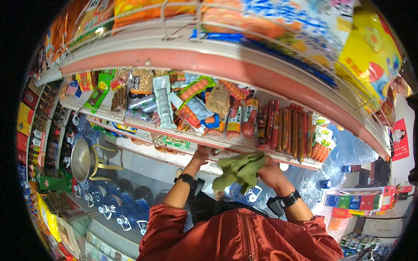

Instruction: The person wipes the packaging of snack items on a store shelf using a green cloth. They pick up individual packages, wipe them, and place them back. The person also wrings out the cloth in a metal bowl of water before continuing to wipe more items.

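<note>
A crumpled green cloth (240,168) hangs from my right hand (272,174), just in front of the shelf's edge. My left hand (200,156) reaches under the front edge of the upper of two low shelves (183,138). Its fingers are partly hidden there, so I cannot tell whether they touch anything. Above both hands, the shelf bears packed sausages (250,117), a row of thin wrapped sausage sticks (287,127) and a pale vacuum pack (164,101). Small round items (166,150) stand on the shelf below, left of my left hand.
A higher shelf with a red edge (196,60) and wire rail overhangs the work, holding large snack bags (367,55). Large water bottles (114,204) stand on the floor at left. A metal basin (81,160) rests by a stool. More wrapped bottles (326,173) stand at right.
</note>
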Demonstrator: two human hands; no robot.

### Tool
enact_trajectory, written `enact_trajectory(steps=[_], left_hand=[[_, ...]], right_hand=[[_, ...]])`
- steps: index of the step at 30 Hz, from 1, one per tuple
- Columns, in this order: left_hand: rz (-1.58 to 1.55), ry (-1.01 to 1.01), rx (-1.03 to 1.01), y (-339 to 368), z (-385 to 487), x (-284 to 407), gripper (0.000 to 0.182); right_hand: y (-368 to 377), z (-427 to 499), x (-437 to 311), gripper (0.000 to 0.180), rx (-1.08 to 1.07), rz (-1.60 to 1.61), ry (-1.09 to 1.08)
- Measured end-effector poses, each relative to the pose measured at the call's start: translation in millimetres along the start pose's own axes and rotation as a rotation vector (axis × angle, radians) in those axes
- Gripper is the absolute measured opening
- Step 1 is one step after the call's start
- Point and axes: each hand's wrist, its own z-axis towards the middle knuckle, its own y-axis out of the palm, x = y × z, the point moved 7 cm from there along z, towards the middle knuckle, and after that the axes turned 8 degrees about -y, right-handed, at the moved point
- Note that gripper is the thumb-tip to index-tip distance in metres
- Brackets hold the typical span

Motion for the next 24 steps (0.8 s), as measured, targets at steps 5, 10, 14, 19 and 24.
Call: enact_trajectory(steps=[5, 10, 14, 19, 24], left_hand=[[0.264, 0.193, -0.264, 47, -117, 99, 0.025], [0.248, 0.915, 0.088, 71, -222, 221, 0.013], [0.805, 1.156, 0.467, 103, -245, 248, 0.015], [1.394, 0.829, 0.681, 147, -198, 213, 0.019], [1.631, 0.846, 0.961, 172, -170, 207, 0.01]], right_hand=[[-46, 32, -80, 0.033, 0.363, -0.097, -0.223], [-46, 50, -123, 0.035, 0.442, -0.618, -0.39], [-23, 64, -111, 0.038, 0.329, -0.987, -0.272], [-9, 79, -89, 0.025, 0.234, -1.197, -0.321], [-13, 88, -78, 0.02, 0.205, -1.282, -0.31]])
